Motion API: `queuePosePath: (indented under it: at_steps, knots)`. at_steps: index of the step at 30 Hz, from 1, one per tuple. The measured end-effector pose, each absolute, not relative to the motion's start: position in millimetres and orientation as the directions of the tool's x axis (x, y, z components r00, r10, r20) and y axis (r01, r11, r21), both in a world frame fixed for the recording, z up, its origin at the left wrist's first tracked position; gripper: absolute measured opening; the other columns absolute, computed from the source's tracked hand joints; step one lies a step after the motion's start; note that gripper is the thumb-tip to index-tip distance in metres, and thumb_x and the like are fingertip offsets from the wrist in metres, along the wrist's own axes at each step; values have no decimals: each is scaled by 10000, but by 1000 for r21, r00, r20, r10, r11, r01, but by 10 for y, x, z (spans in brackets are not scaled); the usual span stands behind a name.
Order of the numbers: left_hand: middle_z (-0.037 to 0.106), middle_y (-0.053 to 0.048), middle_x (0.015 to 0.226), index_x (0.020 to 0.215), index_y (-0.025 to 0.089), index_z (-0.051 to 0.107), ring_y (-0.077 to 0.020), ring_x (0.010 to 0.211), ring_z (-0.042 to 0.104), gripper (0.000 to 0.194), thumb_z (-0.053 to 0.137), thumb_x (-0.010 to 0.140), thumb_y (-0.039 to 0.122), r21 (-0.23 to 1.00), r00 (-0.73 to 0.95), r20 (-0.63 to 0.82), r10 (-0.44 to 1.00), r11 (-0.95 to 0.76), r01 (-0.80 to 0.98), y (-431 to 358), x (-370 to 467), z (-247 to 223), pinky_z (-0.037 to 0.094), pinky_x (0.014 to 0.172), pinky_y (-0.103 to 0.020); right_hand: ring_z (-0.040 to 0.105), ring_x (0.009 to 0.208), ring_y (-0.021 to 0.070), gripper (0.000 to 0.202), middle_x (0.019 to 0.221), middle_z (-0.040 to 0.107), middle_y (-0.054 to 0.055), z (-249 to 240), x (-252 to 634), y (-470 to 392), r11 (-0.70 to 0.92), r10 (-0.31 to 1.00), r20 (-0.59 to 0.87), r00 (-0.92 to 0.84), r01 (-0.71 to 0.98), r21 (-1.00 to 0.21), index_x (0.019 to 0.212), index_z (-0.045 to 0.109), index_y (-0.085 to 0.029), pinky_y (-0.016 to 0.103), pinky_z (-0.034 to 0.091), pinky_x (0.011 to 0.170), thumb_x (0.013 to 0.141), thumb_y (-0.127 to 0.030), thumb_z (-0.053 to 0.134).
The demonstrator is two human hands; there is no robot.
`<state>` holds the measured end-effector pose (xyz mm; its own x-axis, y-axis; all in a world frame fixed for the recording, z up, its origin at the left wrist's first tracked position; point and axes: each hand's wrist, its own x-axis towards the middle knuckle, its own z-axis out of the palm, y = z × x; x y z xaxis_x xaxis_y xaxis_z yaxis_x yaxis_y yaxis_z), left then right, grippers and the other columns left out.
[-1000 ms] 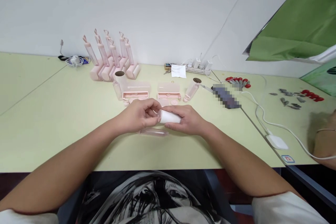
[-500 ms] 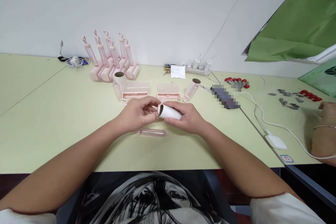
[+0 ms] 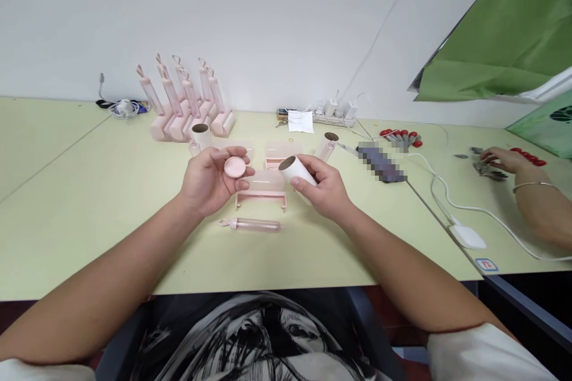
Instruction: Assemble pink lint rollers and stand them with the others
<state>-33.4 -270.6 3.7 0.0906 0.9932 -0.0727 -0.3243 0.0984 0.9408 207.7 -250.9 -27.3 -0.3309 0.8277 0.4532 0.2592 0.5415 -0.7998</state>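
In my left hand [image 3: 208, 181] is a small round pink cap [image 3: 235, 168], held by the fingers with its flat face towards me. My right hand [image 3: 326, 187] grips a white paper roll [image 3: 298, 172] whose brown cardboard core faces up and left. Between the hands, an open pink case [image 3: 261, 197] with a translucent lid lies on the table. Closer to me is a clear pink tube handle [image 3: 257, 225] with a loop at its left end. Another open case [image 3: 277, 162] sits behind, partly hidden by my right hand's roll.
Several finished-looking pink rollers [image 3: 192, 98] stand at the back left. A second white roll [image 3: 200, 131] and a third roll [image 3: 329, 140] stand upright. A phone [image 3: 382, 162], a power strip [image 3: 335, 120] and a white cable [image 3: 440, 190] lie rightward. A co-worker's hand [image 3: 504, 159] touches grey pieces.
My hands have moved apart, the left now showing the pink cap away from the roll's end. The roll has tilted more upright. The co-worker's hand has reached onto the grey pieces.
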Motion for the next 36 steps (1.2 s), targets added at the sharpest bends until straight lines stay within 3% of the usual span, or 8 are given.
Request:
queuePosePath:
  at_steps: [3,5,9,12,16,21,28,36]
  knots:
    - [588,-28,739,776,190,534,-139,603,566,164,527,769,354,988,82,-10,997,22,-154,-2735,-319,2,408,455,-243,666,952,242,454,1088,717,83,-286,2071,-2521,559,808,451,-380,246,-792,1192,651,-216,371,538,794,834,-491,697]
    - [549,2,702,815,192,562,-119,586,512,191,633,758,360,991,120,121,985,-128,48,-2784,-282,-49,392,485,-237,664,950,242,449,1093,708,88,-284,2065,-2547,581,776,440,-452,238,-778,1187,642,-210,371,533,802,828,-470,710]
    - [552,6,749,955,193,661,-123,700,526,234,703,807,370,774,400,369,839,-516,366,-2898,-201,-122,427,641,-247,655,874,213,401,1029,703,75,-277,2051,-2603,598,735,418,-535,220,-771,1121,635,-197,337,523,758,810,-427,742]
    - [539,6,719,851,188,677,-121,691,519,169,609,894,337,660,458,409,790,-602,449,-2926,-179,-137,408,662,-250,653,825,193,444,980,701,66,-285,2037,-2611,514,754,367,-545,142,-846,1158,612,-194,313,529,714,805,-429,743]
    - [584,-1,738,889,184,701,-127,679,529,198,611,892,361,761,313,403,860,-505,408,-2883,-215,-135,414,657,-255,665,674,184,550,957,706,75,-276,2024,-2577,124,819,136,-558,-59,-990,1307,522,-202,277,528,506,839,-462,652]
    - [613,-7,745,846,165,687,-137,689,519,278,677,827,442,885,105,349,931,-365,290,-2811,-267,-129,414,639,-261,666,639,212,581,852,695,95,-219,2036,-2534,-154,795,12,-607,-221,-963,1382,494,-114,297,532,442,833,-303,502]
    - [541,20,667,833,166,682,-90,556,412,311,727,771,468,929,52,301,952,-306,210,-2753,-292,-157,351,526,-236,703,780,227,631,1038,693,136,-227,2052,-2518,-197,742,47,-669,-284,-938,1401,493,-101,365,600,617,777,-200,509]
    - [525,25,648,826,172,692,-87,527,402,317,737,762,479,932,53,314,948,-318,174,-2748,-283,-154,340,512,-244,693,797,219,580,1039,685,109,-240,2059,-2519,-130,738,110,-666,-300,-945,1354,555,-148,323,586,573,775,-176,566]
